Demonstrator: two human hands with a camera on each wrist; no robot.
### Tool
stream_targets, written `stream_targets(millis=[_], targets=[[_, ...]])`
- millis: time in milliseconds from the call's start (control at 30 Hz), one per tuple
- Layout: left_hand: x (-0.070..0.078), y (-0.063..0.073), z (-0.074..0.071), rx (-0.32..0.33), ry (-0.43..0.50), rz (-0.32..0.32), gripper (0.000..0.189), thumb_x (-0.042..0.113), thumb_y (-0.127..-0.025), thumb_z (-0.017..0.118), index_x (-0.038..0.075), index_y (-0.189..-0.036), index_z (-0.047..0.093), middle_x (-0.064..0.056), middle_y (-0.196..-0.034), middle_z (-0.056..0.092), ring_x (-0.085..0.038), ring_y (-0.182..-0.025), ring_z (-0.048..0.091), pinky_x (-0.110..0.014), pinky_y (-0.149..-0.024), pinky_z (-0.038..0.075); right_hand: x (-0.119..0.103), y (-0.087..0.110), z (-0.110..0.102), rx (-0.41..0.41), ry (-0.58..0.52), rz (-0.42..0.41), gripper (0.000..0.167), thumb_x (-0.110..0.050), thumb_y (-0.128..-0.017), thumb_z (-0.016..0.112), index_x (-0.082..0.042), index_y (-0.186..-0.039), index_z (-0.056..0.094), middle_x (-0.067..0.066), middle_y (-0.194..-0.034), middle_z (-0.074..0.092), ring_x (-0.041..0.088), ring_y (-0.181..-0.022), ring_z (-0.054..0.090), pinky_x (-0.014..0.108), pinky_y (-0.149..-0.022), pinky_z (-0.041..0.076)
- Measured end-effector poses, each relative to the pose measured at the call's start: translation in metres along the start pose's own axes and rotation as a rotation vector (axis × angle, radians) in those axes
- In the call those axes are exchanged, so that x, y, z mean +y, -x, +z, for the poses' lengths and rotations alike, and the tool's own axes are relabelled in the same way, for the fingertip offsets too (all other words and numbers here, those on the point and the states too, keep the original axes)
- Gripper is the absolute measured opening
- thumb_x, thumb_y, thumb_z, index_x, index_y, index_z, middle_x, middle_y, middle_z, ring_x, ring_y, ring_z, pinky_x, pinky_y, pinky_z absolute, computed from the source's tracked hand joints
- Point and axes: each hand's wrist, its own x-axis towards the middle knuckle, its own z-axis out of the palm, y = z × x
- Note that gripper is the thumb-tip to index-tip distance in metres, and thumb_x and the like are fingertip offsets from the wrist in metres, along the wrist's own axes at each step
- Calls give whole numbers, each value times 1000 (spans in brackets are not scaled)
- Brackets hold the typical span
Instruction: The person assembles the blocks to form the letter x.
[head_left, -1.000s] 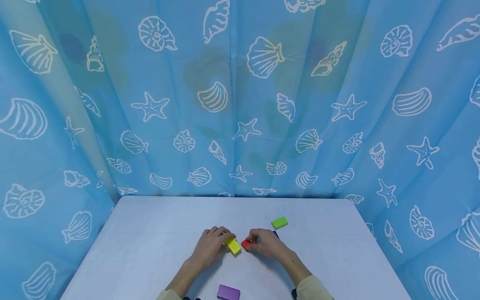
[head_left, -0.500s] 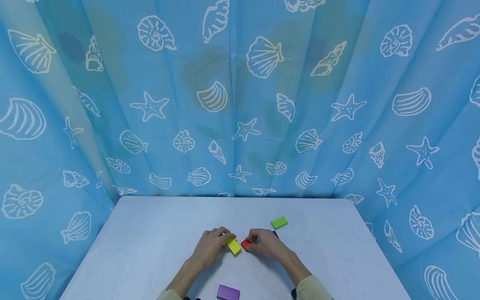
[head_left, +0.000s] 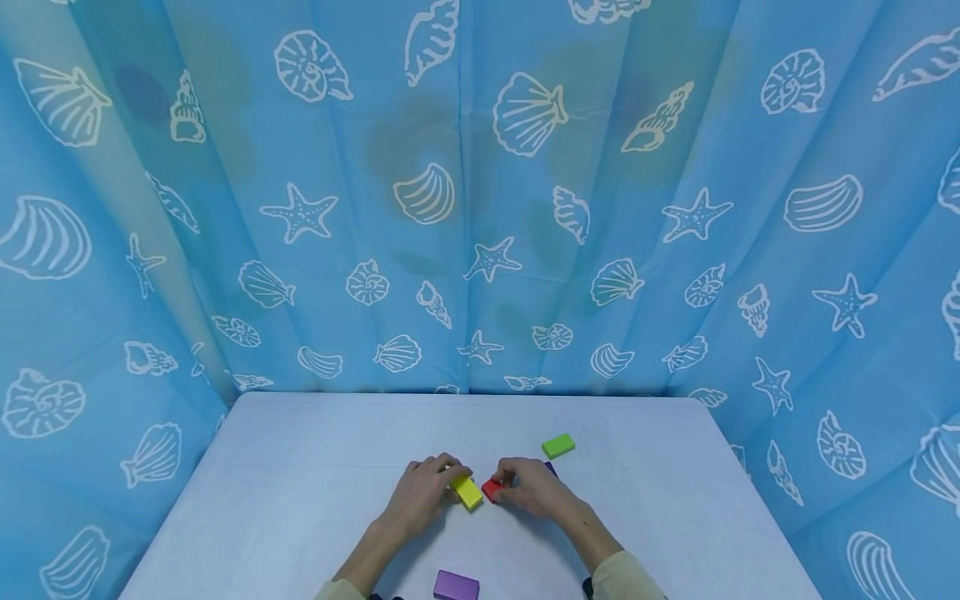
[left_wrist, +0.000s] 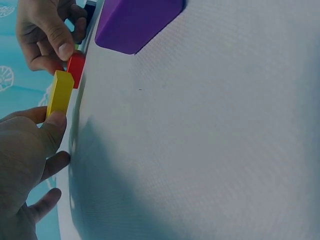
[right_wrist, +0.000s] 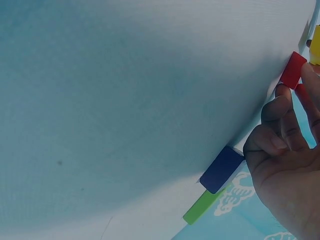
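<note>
My left hand (head_left: 422, 493) pinches a yellow block (head_left: 468, 492) between thumb and finger; the left wrist view shows this yellow block (left_wrist: 60, 92) raised at a slant. Just to its right, my right hand (head_left: 534, 485) holds a small red block (head_left: 492, 489) by the fingertips. A narrow gap parts the two blocks in the head view. Fingers cover part of the red block (right_wrist: 293, 70) in the right wrist view. Behind the right hand lies a dark blue block (right_wrist: 221, 170), mostly hidden from the head camera.
Beyond the right hand, a green block (head_left: 558, 446) lies on the white table (head_left: 315, 450). Nearer to me is a purple block (head_left: 456, 585), close to the bottom of the head view. A blue curtain (head_left: 480, 208) with white shell prints surrounds the table's back and sides.
</note>
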Motion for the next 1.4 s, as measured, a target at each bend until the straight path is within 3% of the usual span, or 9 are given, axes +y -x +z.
stream_targets(millis=[1400], targets=[[-1,-9,2,39,24,-47,37,20,-88,79,27,-123,69,4,-119,66,-21,-109,63,-47,-90,51,-2,3,-3,-11,-26,-7,14,-20,-88,78,-24,-98,69,-10,-87,61,14,-85,54,35,-79,47]])
